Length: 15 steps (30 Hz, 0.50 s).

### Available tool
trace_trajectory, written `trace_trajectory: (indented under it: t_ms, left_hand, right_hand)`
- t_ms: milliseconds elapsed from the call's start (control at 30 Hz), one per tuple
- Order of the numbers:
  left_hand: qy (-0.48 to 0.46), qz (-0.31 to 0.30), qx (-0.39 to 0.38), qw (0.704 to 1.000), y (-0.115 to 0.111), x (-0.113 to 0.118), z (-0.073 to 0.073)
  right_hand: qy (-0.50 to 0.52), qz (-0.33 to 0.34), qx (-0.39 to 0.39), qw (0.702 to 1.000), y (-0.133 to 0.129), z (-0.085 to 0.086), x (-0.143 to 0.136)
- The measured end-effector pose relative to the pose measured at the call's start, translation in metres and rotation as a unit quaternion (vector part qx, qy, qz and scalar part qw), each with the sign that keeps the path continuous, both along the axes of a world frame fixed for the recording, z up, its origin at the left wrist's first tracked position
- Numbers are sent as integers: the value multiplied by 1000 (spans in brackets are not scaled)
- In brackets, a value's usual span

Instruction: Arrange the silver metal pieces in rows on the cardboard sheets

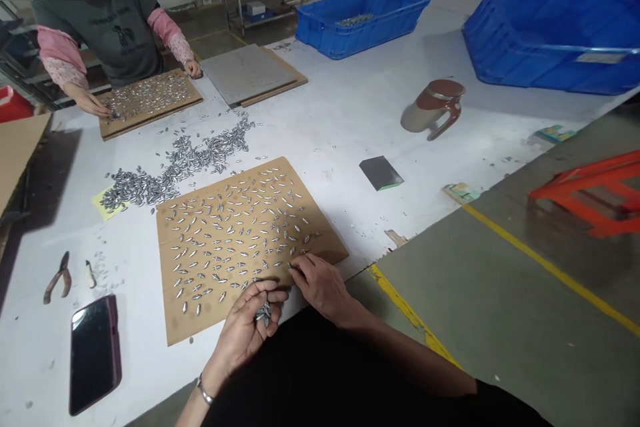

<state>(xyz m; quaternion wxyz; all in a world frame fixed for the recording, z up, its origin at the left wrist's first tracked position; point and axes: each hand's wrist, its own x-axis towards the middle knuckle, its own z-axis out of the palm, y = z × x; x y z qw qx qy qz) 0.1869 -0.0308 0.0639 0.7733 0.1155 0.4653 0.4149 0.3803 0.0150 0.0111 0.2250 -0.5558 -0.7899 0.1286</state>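
A brown cardboard sheet (300, 213) lies before me, dotted with many small silvery spindle-shaped metal pieces (223, 295) set apart from each other. My left hand (247, 323), palm up at the sheet's near edge, has its fingers curled around a small heap of the same pieces (263, 311). Just to its right, my right hand (323, 285) is over the sheet's near right part, thumb and forefinger pinched together at a piece that is mostly hidden. Beyond the sheet's far left edge spreads a loose pile of metal pieces (200, 157) on the white table (345, 100).
Pliers (61, 278), a small cutter (91, 275) and a phone (94, 353) lie at left. A dark block (381, 173), a mug (434, 107) and blue bins (363, 23) stand right and behind. Across the table, a person (125, 27) handles pieces on another board (150, 101).
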Motion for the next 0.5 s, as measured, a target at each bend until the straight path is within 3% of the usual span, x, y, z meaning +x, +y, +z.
trace_trajectory:
  t_ms: [200, 367, 433, 500]
  left_hand:
    - [17, -32, 25, 999, -1, 1, -5]
    - [56, -86, 62, 993, -1, -3, -4]
    - [72, -100, 80, 989, 0, -4, -3]
    - [87, -118, 97, 984, 0, -3, -1]
  right_hand:
    - [-11, -44, -23, 999, 11, -2, -8]
    - [23, -21, -22, 999, 9, 8, 0]
    - [75, 7, -15, 997, 1, 15, 3]
    - [136, 87, -19, 987, -9, 23, 3]
